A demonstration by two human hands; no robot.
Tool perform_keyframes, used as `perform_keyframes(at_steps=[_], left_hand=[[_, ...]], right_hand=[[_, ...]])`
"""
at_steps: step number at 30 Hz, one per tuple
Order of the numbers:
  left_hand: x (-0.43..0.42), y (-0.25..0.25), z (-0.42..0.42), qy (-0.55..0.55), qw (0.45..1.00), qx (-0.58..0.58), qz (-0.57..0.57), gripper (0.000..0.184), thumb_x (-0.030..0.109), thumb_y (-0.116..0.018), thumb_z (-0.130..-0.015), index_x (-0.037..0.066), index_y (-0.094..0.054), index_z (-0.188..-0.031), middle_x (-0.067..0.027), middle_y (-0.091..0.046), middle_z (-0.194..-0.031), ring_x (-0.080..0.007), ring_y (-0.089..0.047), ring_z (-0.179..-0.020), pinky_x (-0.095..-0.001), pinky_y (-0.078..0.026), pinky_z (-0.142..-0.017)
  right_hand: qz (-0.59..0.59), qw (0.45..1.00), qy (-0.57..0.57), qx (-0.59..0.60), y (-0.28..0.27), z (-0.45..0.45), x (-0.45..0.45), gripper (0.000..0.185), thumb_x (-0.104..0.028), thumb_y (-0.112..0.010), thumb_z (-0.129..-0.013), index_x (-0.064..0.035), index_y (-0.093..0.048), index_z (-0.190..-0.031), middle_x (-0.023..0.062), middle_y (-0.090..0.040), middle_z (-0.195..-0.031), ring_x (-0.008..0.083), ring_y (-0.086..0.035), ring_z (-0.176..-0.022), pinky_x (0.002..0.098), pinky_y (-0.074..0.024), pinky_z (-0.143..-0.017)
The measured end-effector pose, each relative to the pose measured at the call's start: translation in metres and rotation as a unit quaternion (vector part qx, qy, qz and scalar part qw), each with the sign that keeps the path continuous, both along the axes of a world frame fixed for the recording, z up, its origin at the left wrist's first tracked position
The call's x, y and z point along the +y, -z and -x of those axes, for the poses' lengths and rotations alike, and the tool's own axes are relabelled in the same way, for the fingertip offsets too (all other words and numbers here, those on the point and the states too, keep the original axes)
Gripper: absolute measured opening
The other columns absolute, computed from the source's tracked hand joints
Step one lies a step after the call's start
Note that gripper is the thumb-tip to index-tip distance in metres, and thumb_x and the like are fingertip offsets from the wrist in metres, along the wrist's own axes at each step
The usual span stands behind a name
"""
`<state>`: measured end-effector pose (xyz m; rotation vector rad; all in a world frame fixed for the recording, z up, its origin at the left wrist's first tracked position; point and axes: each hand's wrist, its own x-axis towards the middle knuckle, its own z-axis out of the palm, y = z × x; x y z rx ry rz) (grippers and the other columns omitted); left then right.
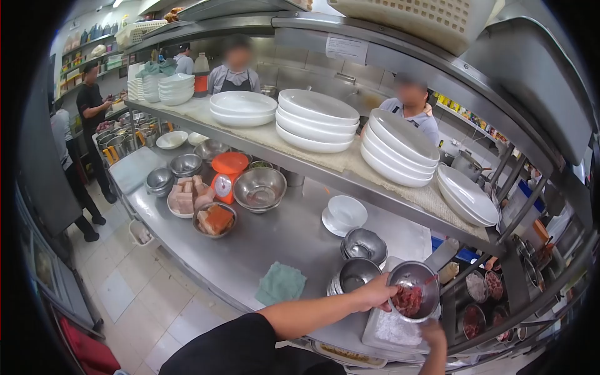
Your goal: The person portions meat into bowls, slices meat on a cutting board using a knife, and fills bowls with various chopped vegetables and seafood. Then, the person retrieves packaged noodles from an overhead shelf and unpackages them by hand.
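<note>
A metal bowl (431, 300) with red pieces of raw meat (407, 301) in it is held at its left rim by my left hand (377, 292), the fingers closed on the edge. Just below the bowl's lower right side is my right hand (432, 334). It is smeared by motion, so its fingers cannot be made out. Under the bowl lies a white container (394, 331) of white powder or crushed ice; I cannot tell which. Left of the bowl stand stacked metal bowls (357, 273), with more metal bowls (364, 245) behind them.
A green cloth (281, 282) lies on the steel counter (250, 250). Farther left are an orange scale (229, 164), a large metal bowl (260, 189) and meat blocks (215, 219). White plates (317, 119) stand stacked on the shelf above. Several people (234, 75) are beyond it.
</note>
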<state>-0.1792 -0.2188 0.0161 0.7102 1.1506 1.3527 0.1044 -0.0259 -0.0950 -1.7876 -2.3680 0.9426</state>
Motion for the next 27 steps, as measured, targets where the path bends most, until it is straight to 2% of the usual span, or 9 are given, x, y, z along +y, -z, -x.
perform_keyframes(at_steps=[3,5,10,12,14,16,20,24,27], left_hand=[[-0.007,0.025,-0.003,0.05,0.999,-0.005,-0.021,0.048,0.01,-0.054,-0.09,0.001,-0.037,-0.134,-0.0113,-0.057,-0.112,-0.0173,-0.062,-0.086,-0.0312,-0.059,-0.06],[-0.022,0.022,-0.004,0.074,0.997,-0.012,-0.005,0.049,0.009,-0.052,-0.09,0.005,-0.036,-0.136,-0.0102,-0.057,-0.114,-0.0157,-0.062,-0.089,-0.0296,-0.058,-0.061],[-0.082,0.013,0.011,0.074,0.995,-0.059,-0.016,0.05,0.009,-0.051,-0.091,0.008,-0.034,-0.138,-0.0082,-0.058,-0.114,-0.0141,-0.061,-0.092,-0.0305,-0.056,-0.065],[-0.118,0.019,0.033,0.052,0.995,-0.09,-0.008,0.054,0.008,-0.052,-0.09,0.012,-0.032,-0.14,-0.007,-0.059,-0.114,-0.0145,-0.061,-0.093,-0.0323,-0.055,-0.069],[-0.168,0.024,0.066,0.018,0.993,-0.116,-0.015,0.058,0.005,-0.052,-0.089,0.018,-0.031,-0.142,-0.0075,-0.058,-0.116,-0.0165,-0.061,-0.098,-0.0344,-0.056,-0.074],[-0.227,0.022,0.103,-0.072,0.98,-0.185,0.004,0.067,-0.004,-0.05,-0.086,0.019,-0.027,-0.145,-0.011,-0.054,-0.126,-0.0263,-0.061,-0.105,-0.0428,-0.058,-0.078],[-0.353,0.075,0.191,-0.237,0.956,-0.154,-0.072,0.07,-0.006,-0.048,-0.079,0.016,-0.028,-0.142,-0.0132,-0.052,-0.123,-0.0267,-0.061,-0.105,-0.0394,-0.061,-0.07],[-0.481,0.136,0.254,-0.361,0.929,-0.08,-0.028,0.071,-0.003,-0.051,-0.076,0.014,-0.029,-0.141,-0.0128,-0.052,-0.124,-0.0281,-0.061,-0.105,-0.0421,-0.061,-0.067],[-0.559,0.149,0.268,-0.509,0.853,-0.112,0.007,0.07,-0.005,-0.044,-0.074,0.015,-0.033,-0.14,-0.0154,-0.055,-0.12,-0.0299,-0.065,-0.098,-0.0486,-0.062,-0.07]], right_hand=[[-0.093,0.916,0.155,0.359,-0.07,-0.018,-0.022,0.033,-0.024,-0.062,-0.093,0.0023,-0.058,-0.113,0.015,-0.066,-0.104,0.0269,-0.064,-0.096,0.0358,-0.0515,-0.084],[0.055,0.848,0.04,0.526,-0.13,-0.011,-0.043,0.025,-0.018,-0.058,-0.095,0.0026,-0.058,-0.109,0.008,-0.065,-0.095,0.0159,-0.063,-0.083,0.0296,-0.0523,-0.076],[0.012,0.921,-0.198,0.336,-0.215,0.09,-0.166,0.022,-0.008,-0.061,-0.09,0.005,-0.064,-0.108,0.0076,-0.07,-0.095,0.0125,-0.065,-0.086,0.0288,-0.0533,-0.079],[-0.107,0.919,-0.359,0.126,-0.228,0.146,-0.214,0.046,-0.024,-0.074,-0.082,0.0076,-0.061,-0.112,0.0194,-0.066,-0.106,0.031,-0.067,-0.091,0.0358,-0.0538,-0.08],[-0.248,0.847,-0.467,0.058,-0.193,0.198,-0.243,0.072,-0.044,-0.075,-0.078,0.006,-0.053,-0.126,0.0262,-0.052,-0.125,0.0414,-0.05,-0.118,0.0463,-0.0422,-0.099],[-0.264,0.819,-0.505,-0.068,-0.179,0.262,-0.288,0.087,-0.047,-0.076,-0.074,-0.001,-0.04,-0.138,0.0233,-0.043,-0.134,0.0414,-0.044,-0.121,0.0484,-0.0435,-0.096],[-0.204,0.785,-0.583,-0.047,-0.105,0.393,-0.387,0.069,-0.027,-0.076,-0.075,-0.0241,-0.043,-0.137,0.0153,-0.045,-0.128,0.0395,-0.047,-0.114,0.0509,-0.0488,-0.089],[0.023,0.773,-0.622,0.123,0.019,0.514,-0.496,0.029,-0.011,-0.067,-0.078,-0.0088,-0.06,-0.106,0.022,-0.053,-0.109,0.0378,-0.056,-0.104,0.0486,-0.0477,-0.084],[-0.026,0.803,-0.584,0.119,0.034,0.56,-0.594,0.035,-0.024,-0.068,-0.08,-0.0054,-0.055,-0.106,0.0242,-0.046,-0.121,0.0427,-0.048,-0.116,0.0492,-0.05,-0.085]])
